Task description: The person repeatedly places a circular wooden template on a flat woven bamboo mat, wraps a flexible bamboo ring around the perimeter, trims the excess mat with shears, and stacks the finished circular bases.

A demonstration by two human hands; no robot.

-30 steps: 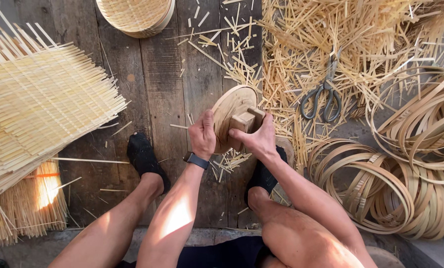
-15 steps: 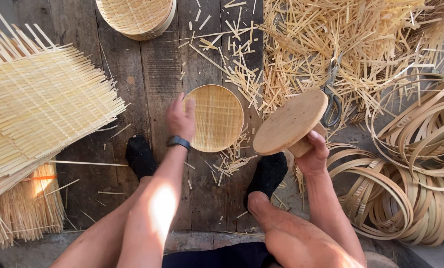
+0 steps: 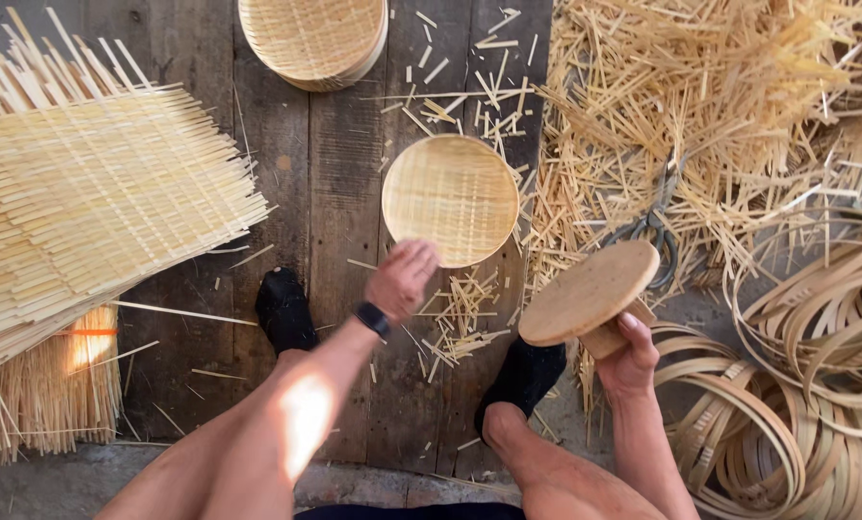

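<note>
A wooden plank floor (image 3: pixel 344 173) carries everything here. The biggest thing on it is one flat woven mat (image 3: pixel 94 202) at the left, its loose strip ends fanning out past the edge, with one bundle of thin sticks (image 3: pixel 36 395) below it. At the upper right lies a wide heap of strip offcuts (image 3: pixel 720 106), and one pair of scissors (image 3: pixel 650 231) sits half buried at its lower edge. Coiled bamboo hoops (image 3: pixel 816 385), too many and too tangled to count, fill the lower right. One stack of woven baskets (image 3: pixel 313 39) stands at the top edge.

One small round woven basket (image 3: pixel 450 197) lies on the planks between the person's two dark-socked feet (image 3: pixel 284 310) and the scraps, its hollow facing up; being round, it has no long axis. The left hand (image 3: pixel 402 279) hovers at its near rim, fingers loosely curled and gripping nothing; whether the fingertips touch the rim cannot be told. The right hand (image 3: pixel 628 356) is closed around the block handle of one round wooden mould (image 3: pixel 590 294), held in the air with its flat disc tilted up and to the left.

Half a second ago the left hand was raised beside the basket's left edge; it is now lower, below the basket. The mould was higher and has come down a little.
</note>
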